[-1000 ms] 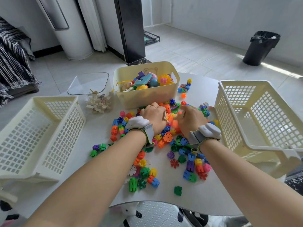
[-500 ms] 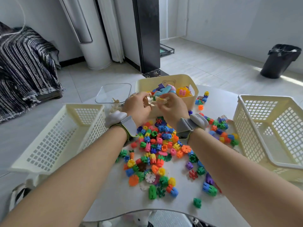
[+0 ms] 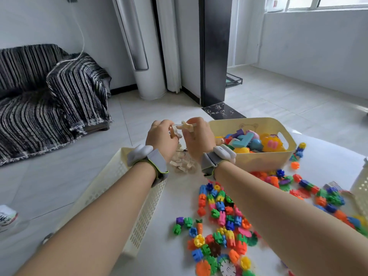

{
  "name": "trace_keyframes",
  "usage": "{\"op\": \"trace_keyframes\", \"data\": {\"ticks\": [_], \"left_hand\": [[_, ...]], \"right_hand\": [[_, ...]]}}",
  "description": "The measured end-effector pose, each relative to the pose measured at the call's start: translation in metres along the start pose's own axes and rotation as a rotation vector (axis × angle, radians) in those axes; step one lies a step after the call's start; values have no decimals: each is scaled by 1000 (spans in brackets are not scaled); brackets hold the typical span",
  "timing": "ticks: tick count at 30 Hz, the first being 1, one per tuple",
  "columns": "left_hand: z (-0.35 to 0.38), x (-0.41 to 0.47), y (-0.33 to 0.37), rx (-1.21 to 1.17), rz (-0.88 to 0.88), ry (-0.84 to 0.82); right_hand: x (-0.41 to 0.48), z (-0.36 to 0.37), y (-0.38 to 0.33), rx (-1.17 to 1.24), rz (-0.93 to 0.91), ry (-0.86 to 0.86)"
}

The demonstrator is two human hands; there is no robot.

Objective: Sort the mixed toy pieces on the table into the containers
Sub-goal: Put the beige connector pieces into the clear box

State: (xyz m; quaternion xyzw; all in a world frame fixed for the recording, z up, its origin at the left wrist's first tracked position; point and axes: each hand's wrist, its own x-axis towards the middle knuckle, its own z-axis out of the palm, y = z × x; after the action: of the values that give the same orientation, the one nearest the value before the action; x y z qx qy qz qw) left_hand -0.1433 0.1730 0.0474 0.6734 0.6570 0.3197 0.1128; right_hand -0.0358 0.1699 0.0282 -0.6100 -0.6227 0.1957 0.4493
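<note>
1. Both my hands are raised above the table (image 3: 179, 198), just to the left of the yellow tub (image 3: 258, 162) and about level with its rim.
2. My left hand (image 3: 161, 140) is the one farther from the tub. Its fingers are curled round a pale wooden piece (image 3: 175, 130).
3. My right hand (image 3: 197, 140) is between the left hand and the tub. Its thumb and fingers pinch a tan wooden piece (image 3: 186, 126) that has short arms.
4. These two pieces touch each other in the gap between my hands. I cannot tell if they are joined or only pressed together.
5. Under my hands, just beside the left wall of the tub, lies a heap of wooden pieces (image 3: 182, 165) of the same pale colour.
6. Inside the tub are bigger toys (image 3: 247, 139): teal and purple angled shapes, a ball and a yellow flower-like thing.
7. In front of the tub, on my side, and also to its right, many coloured plastic blocks (image 3: 221, 214) are scattered on the table. Some are clipped into short chains.
8. A cream lattice basket (image 3: 137, 212) stands to the left of the tub and nearer to me, partly hidden under my left forearm.
9. Well apart from the tub on its right, only a corner of a second lattice basket (image 3: 360, 188) shows at the edge of the view.
10. Each wrist carries a grey band with a white unit: the left band (image 3: 148, 156) and the right band (image 3: 218, 155), which is close to the front left corner of the tub.
11. Far to the left of the tub, on the floor, is a sofa with a dark striped cover (image 3: 49, 92).
</note>
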Motion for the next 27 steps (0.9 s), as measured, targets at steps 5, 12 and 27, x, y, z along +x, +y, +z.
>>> {"op": "trace_keyframes", "data": {"ticks": [5, 12, 27], "left_hand": [[7, 19, -14, 82, -39, -55], [11, 21, -21, 116, -45, -112], [11, -53, 44, -141, 69, -121]], "right_hand": [[19, 22, 0, 35, 5, -47], [22, 28, 5, 16, -19, -100], [-46, -45, 15, -15, -20, 56]]}}
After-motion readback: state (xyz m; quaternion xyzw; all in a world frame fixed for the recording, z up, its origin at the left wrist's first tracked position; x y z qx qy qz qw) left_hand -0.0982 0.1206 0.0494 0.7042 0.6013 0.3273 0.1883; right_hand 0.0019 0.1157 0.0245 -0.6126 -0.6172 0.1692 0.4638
